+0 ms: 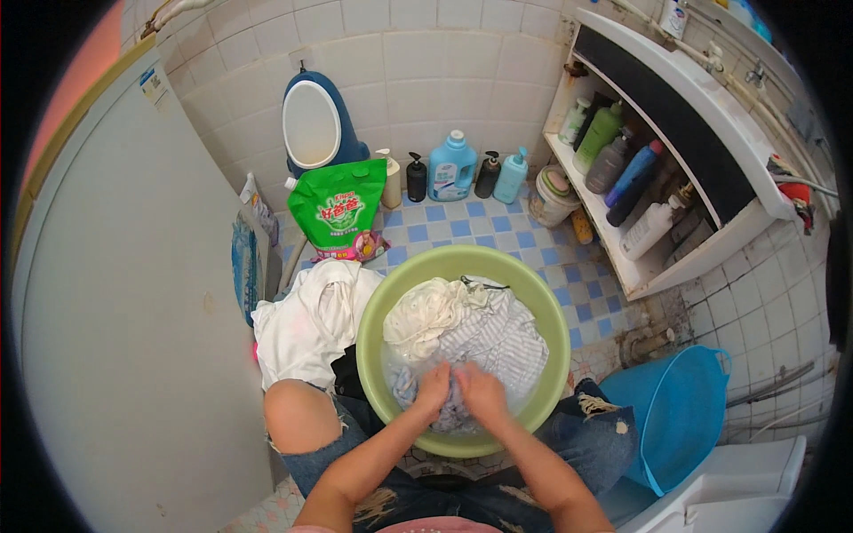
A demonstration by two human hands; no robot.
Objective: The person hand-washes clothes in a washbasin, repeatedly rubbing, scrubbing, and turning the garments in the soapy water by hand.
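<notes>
Between my knees stands a round green plastic basin (pixel 563 320) holding soapy water and wet clothes. My left hand (pixel 434 386) and my right hand (pixel 480 393) are close together over its near half, both gripping a wet greyish-blue cloth (pixel 454 410); suds and fingers blur where they meet. Just beyond my hands spreads a grey-and-white striped garment (pixel 496 333). A cream-coloured cloth (pixel 423 313) is bunched at the basin's far left. Across the far edge of the pile lies a thin dark strap (pixel 490 285).
White clothes (pixel 313 320) are heaped left of the basin, below a green detergent pouch (pixel 340 210). Several pump bottles (pixel 416 178) and a blue jug (pixel 453 170) line the wall. An open cabinet (pixel 630 266) and a blue bucket (pixel 686 413) stand right; a pale door (pixel 133 300) borders the left.
</notes>
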